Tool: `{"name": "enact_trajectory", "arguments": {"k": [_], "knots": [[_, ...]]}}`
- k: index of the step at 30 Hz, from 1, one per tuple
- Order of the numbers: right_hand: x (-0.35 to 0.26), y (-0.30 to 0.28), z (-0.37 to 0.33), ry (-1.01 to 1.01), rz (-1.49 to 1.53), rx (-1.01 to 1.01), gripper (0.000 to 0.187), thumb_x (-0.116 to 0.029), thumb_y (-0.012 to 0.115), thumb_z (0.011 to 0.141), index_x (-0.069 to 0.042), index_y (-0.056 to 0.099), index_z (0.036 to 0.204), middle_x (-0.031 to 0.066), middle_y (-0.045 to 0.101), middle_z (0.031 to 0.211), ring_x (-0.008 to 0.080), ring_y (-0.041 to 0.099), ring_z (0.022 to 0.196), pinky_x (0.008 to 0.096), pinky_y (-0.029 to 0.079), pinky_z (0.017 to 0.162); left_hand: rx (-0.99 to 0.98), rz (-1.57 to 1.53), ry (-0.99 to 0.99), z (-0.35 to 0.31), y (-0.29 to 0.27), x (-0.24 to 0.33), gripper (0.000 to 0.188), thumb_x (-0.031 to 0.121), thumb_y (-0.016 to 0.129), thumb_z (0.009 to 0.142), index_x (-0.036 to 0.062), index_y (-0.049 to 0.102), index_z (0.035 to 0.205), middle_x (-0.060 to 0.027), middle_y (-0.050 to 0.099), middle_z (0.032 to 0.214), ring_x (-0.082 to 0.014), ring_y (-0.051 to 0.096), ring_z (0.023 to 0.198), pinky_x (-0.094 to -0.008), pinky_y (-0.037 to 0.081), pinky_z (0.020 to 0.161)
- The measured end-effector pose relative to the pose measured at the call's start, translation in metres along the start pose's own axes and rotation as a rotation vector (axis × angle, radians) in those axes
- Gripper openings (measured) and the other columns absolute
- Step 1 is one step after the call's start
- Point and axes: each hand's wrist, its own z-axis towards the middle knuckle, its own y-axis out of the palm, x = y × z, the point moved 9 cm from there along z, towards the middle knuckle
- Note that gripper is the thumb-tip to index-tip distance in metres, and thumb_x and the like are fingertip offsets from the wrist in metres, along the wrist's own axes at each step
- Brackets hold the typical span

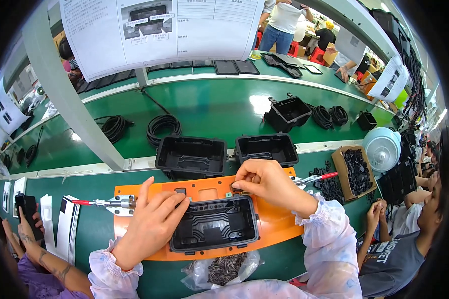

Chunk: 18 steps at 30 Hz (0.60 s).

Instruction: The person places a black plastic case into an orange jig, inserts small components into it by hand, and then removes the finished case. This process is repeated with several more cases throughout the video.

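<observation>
A black plastic box (215, 226), open side up, sits in an orange fixture plate (279, 219) in front of me. My left hand (154, 222) lies over the plate's left part, fingers stretched out and fingertips at the box's upper left corner. Just above those fingertips is a small black clip (180, 191). My right hand (269, 184) is closed in a pinch at the box's upper right corner, on a small black part (234, 186) mostly hidden by the fingers. Red-handled toggle clamps stand at the left (119, 202) and right (304, 180) ends of the plate.
Two black boxes (192, 155) stand behind the plate. A bag of screws (227, 269) lies at its near edge. To the right are a carton of small black parts (360, 174) and a light-blue fan (382, 149). Coiled cables (163, 130) lie farther back. People sit on both sides.
</observation>
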Motion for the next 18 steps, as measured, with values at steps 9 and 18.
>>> {"name": "enact_trajectory", "arguments": {"k": [9, 18], "knots": [[0.009, 0.008, 0.001, 0.060, 0.124, -0.105, 0.010, -0.005, 0.076, 0.093, 0.001, 0.068, 0.095, 0.0048, 0.071, 0.091, 0.0078, 0.067, 0.078, 0.0236, 0.054, 0.064, -0.002, 0.006, 0.023, 0.004, 0.000, 0.002, 0.039, -0.002, 0.071, 0.075, 0.0042, 0.072, 0.113, -0.0069, 0.067, 0.114, -0.0246, 0.065, 0.110, -0.0661, 0.031, 0.117], [0.029, -0.015, -0.022, 0.302, 0.884, -0.049, 0.024, 0.000, 0.051, 0.103, -0.001, 0.061, 0.125, 0.0070, 0.067, 0.105, 0.0195, 0.073, 0.096, 0.0251, 0.059, 0.071, 0.015, -0.035, 0.026, 0.009, 0.002, 0.005, 0.035, -0.002, 0.070, 0.077, 0.0040, 0.073, 0.112, -0.0067, 0.067, 0.112, -0.0248, 0.066, 0.108, -0.0657, 0.031, 0.117]]}}
